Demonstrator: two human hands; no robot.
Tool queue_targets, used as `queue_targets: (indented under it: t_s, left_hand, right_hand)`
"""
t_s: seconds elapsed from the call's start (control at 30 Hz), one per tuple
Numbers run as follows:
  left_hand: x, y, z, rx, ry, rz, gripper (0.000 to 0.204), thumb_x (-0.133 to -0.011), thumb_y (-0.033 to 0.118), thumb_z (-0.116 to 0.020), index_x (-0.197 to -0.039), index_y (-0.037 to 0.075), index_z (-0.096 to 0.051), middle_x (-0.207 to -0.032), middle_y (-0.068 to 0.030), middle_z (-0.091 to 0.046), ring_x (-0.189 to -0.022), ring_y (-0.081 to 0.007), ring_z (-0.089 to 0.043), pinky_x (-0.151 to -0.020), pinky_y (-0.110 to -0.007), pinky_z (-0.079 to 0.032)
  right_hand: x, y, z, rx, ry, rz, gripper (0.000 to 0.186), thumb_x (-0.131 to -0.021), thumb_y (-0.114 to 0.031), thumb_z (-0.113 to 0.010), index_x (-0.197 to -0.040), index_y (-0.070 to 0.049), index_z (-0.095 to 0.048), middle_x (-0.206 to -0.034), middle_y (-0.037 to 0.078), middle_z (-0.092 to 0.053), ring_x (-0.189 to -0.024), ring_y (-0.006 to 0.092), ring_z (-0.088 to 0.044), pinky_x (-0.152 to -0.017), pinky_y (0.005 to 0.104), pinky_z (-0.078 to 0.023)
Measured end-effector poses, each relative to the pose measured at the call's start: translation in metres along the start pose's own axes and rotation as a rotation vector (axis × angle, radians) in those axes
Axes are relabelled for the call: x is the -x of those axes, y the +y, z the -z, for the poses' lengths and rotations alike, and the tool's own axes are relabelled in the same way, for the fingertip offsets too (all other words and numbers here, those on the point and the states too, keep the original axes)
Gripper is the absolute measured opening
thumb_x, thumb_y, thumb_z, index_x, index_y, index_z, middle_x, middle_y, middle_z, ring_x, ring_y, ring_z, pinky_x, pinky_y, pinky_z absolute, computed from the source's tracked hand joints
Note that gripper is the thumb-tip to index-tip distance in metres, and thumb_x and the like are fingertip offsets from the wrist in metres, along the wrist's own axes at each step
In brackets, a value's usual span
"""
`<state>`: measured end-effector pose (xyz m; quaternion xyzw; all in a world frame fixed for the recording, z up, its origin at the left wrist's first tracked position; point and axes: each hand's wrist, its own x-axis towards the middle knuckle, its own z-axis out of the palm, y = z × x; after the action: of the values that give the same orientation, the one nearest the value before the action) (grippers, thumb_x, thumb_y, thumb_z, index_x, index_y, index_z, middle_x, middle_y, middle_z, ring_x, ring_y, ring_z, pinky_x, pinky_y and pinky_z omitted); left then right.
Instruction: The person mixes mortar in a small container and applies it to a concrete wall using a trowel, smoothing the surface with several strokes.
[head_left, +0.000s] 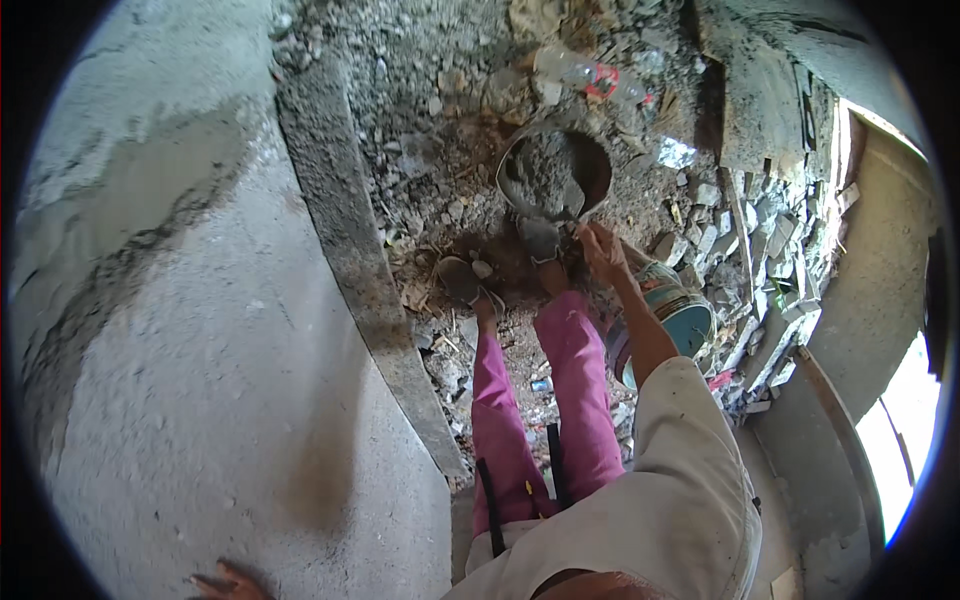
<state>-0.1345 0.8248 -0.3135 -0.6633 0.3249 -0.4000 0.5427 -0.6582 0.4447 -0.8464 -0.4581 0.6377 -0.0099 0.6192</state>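
Right hand [604, 254], fingers clamped on trowel [574, 199], blade in bucket [594, 165]; left hand [236, 584], fingers apart, rests near left on concrete [230, 400].

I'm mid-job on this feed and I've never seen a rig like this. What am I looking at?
There is no robot: these are a person's bare hands, seen from a wide fisheye camera on their head, looking down, so edges bend. The pink trousers are the wearer's. The right hand seems to grip a trowel, its blade in a bucket of grey mix. The left hand, partly cut off below, is at a large grey cement surface. On the rubble lies a clear plastic bottle.
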Motion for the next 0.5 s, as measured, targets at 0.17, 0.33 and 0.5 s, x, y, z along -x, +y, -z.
queue_targets:
  t_s: [0.17, 0.33, 0.5]
  left_hand:
    - [0.038, -0.023, -0.014, 0.396, 0.06, 0.026, 0.069, -0.095, 0.064, -0.04, -0.152, 0.026, -0.033, -0.159, -0.0144, -0.024, -0.146, -0.0433, -0.017, -0.108, -0.071, -0.008]
    - [0.02, -0.118, 0.026, 0.464, 0.13, 0.353, 0.064, -0.096, 0.058, -0.046, -0.149, 0.023, -0.038, -0.16, -0.0125, -0.021, -0.147, -0.0395, -0.014, -0.112, -0.067, -0.003]
    - [0.065, -0.251, 0.007, 0.312, 0.144, 0.839, 0.059, -0.099, 0.054, -0.044, -0.147, 0.021, -0.041, -0.16, -0.0134, -0.021, -0.148, -0.0386, -0.012, -0.113, -0.065, -0.003]
  right_hand:
    - [0.094, -0.051, 0.002, 0.075, 0.043, 0.292, 0.035, -0.099, -0.04, -0.051, -0.097, -0.007, -0.061, -0.06, 0.002, -0.052, -0.048, 0.0084, -0.049, -0.044, 0.0285, -0.038]
    - [0.226, -0.181, -0.017, -0.293, -0.263, 0.433, 0.04, -0.102, -0.046, -0.041, -0.102, -0.008, -0.054, -0.062, -0.001, -0.048, -0.045, 0.0063, -0.043, -0.038, 0.0246, -0.034]
    - [0.342, -0.366, -0.077, -0.429, -0.46, 0.674, 0.052, -0.101, -0.051, -0.04, -0.123, -0.005, -0.049, -0.073, 0.005, -0.056, -0.054, 0.0112, -0.055, -0.046, 0.0254, -0.046]
